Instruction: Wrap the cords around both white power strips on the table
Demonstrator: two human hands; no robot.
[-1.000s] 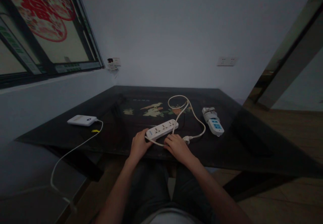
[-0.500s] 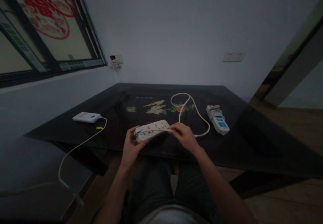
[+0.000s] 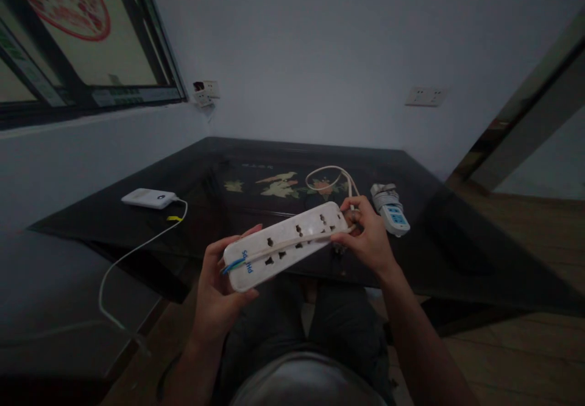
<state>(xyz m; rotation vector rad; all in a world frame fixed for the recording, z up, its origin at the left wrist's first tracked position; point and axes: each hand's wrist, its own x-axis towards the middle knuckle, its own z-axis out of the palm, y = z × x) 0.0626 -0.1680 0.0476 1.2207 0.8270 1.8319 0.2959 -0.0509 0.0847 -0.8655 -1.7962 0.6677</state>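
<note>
A long white power strip (image 3: 287,241) is tilted in front of me, its socket face turned up and blue lettering near its left end. My left hand (image 3: 222,281) is closed round that left end, where blue wires show at the edge. At the other end my right hand (image 3: 365,235) grips the strip and pins its cable between thumb and fingers. The white cable (image 3: 283,246) lies along the socket face. Beyond my right hand, the rest of the cord makes a loop on the table.
The dark table (image 3: 256,156) bears a painted bird and flowers. To the right lies a second power strip (image 3: 392,211), wrapped in its cord. A white device (image 3: 148,198) with a cable (image 3: 137,249) hanging off the edge lies left. Wall sockets (image 3: 425,96) are behind.
The power strip has come up closer to me, showing its whole socket face. My right hand has moved right and up to its far end. The view has shifted slightly.
</note>
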